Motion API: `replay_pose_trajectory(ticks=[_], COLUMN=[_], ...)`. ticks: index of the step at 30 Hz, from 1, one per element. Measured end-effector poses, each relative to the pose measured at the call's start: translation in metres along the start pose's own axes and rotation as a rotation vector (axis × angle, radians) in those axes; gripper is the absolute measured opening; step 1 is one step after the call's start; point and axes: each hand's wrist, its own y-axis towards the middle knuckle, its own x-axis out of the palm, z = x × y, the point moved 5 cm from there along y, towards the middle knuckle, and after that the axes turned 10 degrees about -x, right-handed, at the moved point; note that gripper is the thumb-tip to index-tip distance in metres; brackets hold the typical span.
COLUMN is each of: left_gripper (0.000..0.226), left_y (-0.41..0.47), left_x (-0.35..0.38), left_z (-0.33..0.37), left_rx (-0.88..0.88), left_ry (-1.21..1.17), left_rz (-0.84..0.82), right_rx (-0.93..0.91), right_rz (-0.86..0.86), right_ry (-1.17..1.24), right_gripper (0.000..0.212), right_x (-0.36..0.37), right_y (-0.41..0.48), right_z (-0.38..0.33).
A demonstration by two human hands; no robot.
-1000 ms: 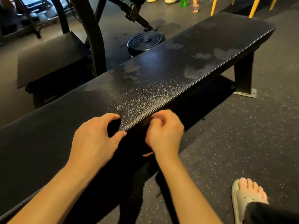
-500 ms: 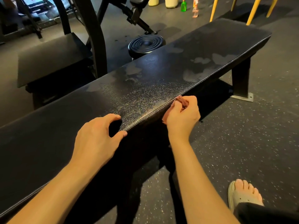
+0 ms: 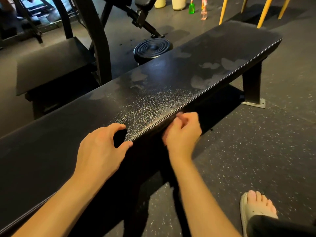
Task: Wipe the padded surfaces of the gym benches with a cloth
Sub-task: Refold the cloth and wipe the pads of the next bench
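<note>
A long black padded bench point(image 3: 213, 53) runs from the lower left to the upper right, its top blotched with damp and dry patches. My left hand point(image 3: 100, 151) rests on the pad near its front edge, with arched fingers and the thumb at the seam. My right hand point(image 3: 183, 134) is curled against the bench's side edge just right of the left hand and is blurred by motion. It grips a reddish cloth point(image 3: 179, 115), almost all of it hidden in the fist, with only a small bit showing at the fingertips.
A second black padded seat point(image 3: 51, 65) and a curved machine frame point(image 3: 100, 48) stand behind the bench on the left. A round black disc point(image 3: 152, 48) lies on the floor beyond. A green spray bottle point(image 3: 191, 7) and yellow legs point(image 3: 224, 11) are at the back. My sandalled foot point(image 3: 256, 207) is lower right.
My right hand with the cloth slid right along the bench's side edge, then came back left toward my left hand. My left hand has stayed put.
</note>
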Motion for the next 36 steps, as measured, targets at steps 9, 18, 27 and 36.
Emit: replay_pose_trajectory(ticks=[9,18,27,36], left_gripper=[0.047,0.047,0.047,0.048], left_y=[0.002,0.006,0.005,0.005], left_x=[-0.001,-0.003,-0.003,-0.004], left_z=[0.0,0.005,0.004,0.003], left_rx=[-0.007,-0.002,0.006,0.008], left_ry=[0.004,0.016,-0.005,-0.016], left_rz=[0.005,-0.001,-0.004,0.0], right_rx=[0.098,0.398,0.334,0.417], right_rz=[-0.01,0.362,-0.2,0.192], right_ry=[0.032,0.272,0.469,0.523], right_gripper=[0.009,0.016,0.025,0.022], right_x=[-0.007,-0.055,-0.014,-0.053], right_y=[0.014,0.053,-0.026,0.026], right_z=[0.018,0.043,-0.008,0.013])
